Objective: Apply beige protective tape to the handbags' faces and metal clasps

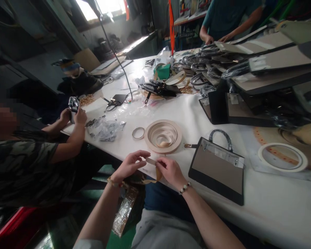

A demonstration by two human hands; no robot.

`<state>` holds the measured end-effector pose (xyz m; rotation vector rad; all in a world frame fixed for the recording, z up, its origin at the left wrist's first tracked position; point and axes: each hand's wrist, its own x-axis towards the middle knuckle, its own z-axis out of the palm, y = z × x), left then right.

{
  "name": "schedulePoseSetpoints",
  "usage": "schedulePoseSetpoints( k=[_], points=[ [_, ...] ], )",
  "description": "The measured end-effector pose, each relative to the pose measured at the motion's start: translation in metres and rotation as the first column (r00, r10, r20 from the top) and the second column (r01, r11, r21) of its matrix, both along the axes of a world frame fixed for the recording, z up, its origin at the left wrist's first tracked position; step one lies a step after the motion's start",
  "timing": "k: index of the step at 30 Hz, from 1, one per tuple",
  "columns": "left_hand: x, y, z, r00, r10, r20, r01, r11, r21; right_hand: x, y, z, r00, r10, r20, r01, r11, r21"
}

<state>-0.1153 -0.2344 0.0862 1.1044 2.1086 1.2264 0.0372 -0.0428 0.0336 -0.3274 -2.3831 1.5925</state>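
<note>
A narrow beige strip is pinched between the thumb and fingers of my right hand. Below that grip the strip's tail curls down in front of the table edge. My left hand is at the strip's other end, thumb and fingers apart; whether they touch it is hard to see. Just beyond both hands lies a loose, wide coil of beige strip, its inner turns sagging. To the right, a flat grey-brown panel with black edges has a plastic-wrapped handle and a small strap.
A small ring and a large tape roll lie on the white table. Clear plastic bags are at left. Bag panels pile up at right. One person sits close on my left; another works across the table.
</note>
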Motion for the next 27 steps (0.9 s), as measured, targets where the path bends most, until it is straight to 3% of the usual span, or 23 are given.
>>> schedulePoseSetpoints(
  k=[4, 9, 17, 22, 27],
  points=[
    [0.010, 0.009, 0.000, 0.978, -0.023, -0.210, 0.025, 1.000, 0.008, 0.002, -0.002, -0.001, 0.999, -0.025, 0.023, 0.025, 1.000, 0.009],
    [0.023, 0.025, -0.010, 0.902, -0.052, -0.428, 0.051, 0.999, -0.014, 0.001, -0.003, -0.002, 1.000, -0.014, 0.002, 0.014, 1.000, 0.028],
    [0.029, 0.027, -0.018, 0.708, -0.031, -0.705, 0.053, 0.999, 0.009, -0.003, 0.005, -0.006, 0.999, -0.009, -0.036, 0.009, 1.000, -0.010],
    [0.037, 0.029, -0.022, 0.586, -0.030, -0.810, 0.132, 0.989, 0.059, -0.012, 0.011, -0.008, 0.997, -0.073, 0.003, 0.073, 0.997, 0.010],
    [0.054, 0.027, -0.012, 0.535, 0.038, -0.844, 0.202, 0.964, 0.171, -0.011, 0.015, 0.000, 0.997, -0.073, 0.016, 0.073, 0.996, -0.052]
  ],
)
